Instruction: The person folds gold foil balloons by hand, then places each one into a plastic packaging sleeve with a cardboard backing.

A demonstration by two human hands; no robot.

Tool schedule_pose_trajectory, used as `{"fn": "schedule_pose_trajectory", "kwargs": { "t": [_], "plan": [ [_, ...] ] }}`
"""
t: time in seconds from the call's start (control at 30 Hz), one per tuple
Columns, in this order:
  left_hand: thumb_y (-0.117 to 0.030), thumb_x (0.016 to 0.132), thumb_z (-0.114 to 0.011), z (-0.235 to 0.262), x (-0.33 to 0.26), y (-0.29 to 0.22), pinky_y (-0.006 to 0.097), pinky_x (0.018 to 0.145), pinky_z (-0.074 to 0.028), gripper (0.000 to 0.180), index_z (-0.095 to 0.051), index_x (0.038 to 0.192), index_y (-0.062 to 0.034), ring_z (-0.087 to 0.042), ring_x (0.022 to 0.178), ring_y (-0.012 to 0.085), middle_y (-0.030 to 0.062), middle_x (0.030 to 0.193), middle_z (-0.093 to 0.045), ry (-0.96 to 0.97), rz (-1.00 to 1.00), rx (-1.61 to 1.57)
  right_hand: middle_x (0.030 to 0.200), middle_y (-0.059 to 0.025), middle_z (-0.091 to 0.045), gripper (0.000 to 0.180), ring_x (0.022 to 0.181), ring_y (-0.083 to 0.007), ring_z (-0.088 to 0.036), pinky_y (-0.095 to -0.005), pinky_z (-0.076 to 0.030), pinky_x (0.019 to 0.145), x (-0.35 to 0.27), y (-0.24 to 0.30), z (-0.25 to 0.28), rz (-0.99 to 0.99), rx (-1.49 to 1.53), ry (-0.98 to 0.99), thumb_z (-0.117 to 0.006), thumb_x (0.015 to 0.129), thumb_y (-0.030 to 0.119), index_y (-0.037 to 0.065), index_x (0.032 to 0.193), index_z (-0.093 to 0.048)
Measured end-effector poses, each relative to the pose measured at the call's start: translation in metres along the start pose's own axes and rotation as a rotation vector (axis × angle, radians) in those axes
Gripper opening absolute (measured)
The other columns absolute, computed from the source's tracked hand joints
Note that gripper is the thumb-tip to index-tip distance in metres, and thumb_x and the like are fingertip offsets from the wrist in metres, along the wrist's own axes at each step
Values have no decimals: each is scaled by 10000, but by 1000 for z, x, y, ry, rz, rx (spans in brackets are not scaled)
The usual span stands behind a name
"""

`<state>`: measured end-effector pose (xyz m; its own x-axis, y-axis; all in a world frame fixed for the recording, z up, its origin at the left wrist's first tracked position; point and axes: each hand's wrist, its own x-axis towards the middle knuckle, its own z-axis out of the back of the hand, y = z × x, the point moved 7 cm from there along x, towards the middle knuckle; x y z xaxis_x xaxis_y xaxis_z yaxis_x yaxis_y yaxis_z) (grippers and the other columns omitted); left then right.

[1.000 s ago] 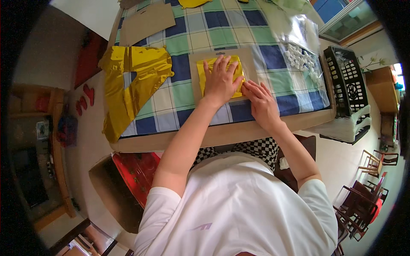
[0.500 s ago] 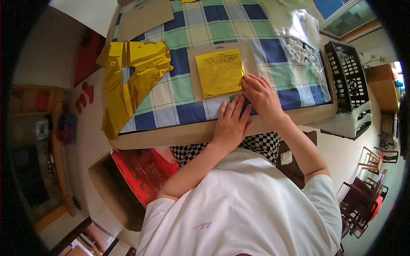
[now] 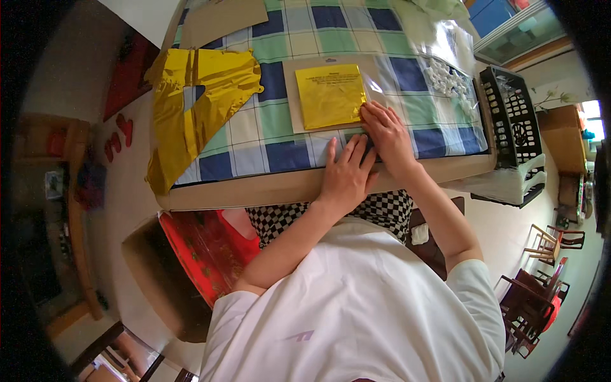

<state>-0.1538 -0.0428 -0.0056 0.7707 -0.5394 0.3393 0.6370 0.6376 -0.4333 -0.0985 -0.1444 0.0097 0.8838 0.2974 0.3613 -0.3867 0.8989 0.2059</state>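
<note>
A folded gold foil sheet (image 3: pixel 331 97), seemingly inside a clear sleeve, lies flat on a brown cardboard hang card (image 3: pixel 291 102). The card rests on a checked cloth near the table's front edge. At the foil's near right corner, my right hand (image 3: pixel 389 135) lies palm down, fingers stretched out and fingertips touching the packet. Just below the packet, my left hand (image 3: pixel 345 173) lies flat with fingers spread, its fingertips by the card's near edge. A large unfolded gold foil piece (image 3: pixel 219 83) drapes over the table's left edge.
At the far left lies a brown cardboard piece (image 3: pixel 229 22). Small white pieces (image 3: pixel 445 79) and clear plastic bags (image 3: pixel 455 41) sit at the right. A black crate (image 3: pixel 512 111) stands beyond the right edge. Below left is a cardboard box (image 3: pixel 149 274) holding red packages (image 3: pixel 210 245).
The whole view has shifted slightly, with the table higher in the picture. My hands remain at the packet's near side, and its foil looks a little smoother.
</note>
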Motion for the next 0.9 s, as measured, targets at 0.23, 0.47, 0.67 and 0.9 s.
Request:
{"fn": "schedule_pose_trajectory", "kwargs": {
  "t": [0.23, 0.47, 0.67, 0.9],
  "plan": [
    [-254, 843, -646, 38, -2, 23, 481, 1075, -325, 485, -524, 1241, -6, -450, 1231, 324, 179, 1288, -490, -189, 44, -48, 1250, -98, -591, 343, 1226, -259, -519, -406, -385, 1056, -2, -4, -2, -20, 21, -35, -629, 867, 123, 36, 1199, -611],
    [-219, 851, -661, 28, 0, 34, 455, 1035, -370, 482, -519, 1237, 31, -428, 1225, 343, 184, 1287, -461, -110, 60, 105, 1206, -92, -601, 291, 1187, -263, -534, -406, -386, 1053, 6, -3, 4, -25, 32, -22, -642, 859, 128, 30, 1133, -625],
    [-230, 851, -659, 28, -1, 33, 452, 1036, -370, 487, -519, 1242, 24, -417, 1246, 343, 193, 1306, -453, -107, 62, 95, 1152, -90, -612, 267, 1110, -276, -558, -395, -424, 989, 14, -1, 12, 31, 20, 16, -674, 826, 148, 37, 1066, -634],
    [-293, 861, -637, 28, -4, 33, 525, 1057, -312, 505, -523, 1275, -26, -408, 1277, 299, 142, 1333, -466, -7, 75, 96, 1112, -86, -634, 288, 1076, -281, -576, -389, -464, 930, 17, -1, 16, 2, 55, 7, -721, 774, 171, 42, 1019, -641]
  ]
}}
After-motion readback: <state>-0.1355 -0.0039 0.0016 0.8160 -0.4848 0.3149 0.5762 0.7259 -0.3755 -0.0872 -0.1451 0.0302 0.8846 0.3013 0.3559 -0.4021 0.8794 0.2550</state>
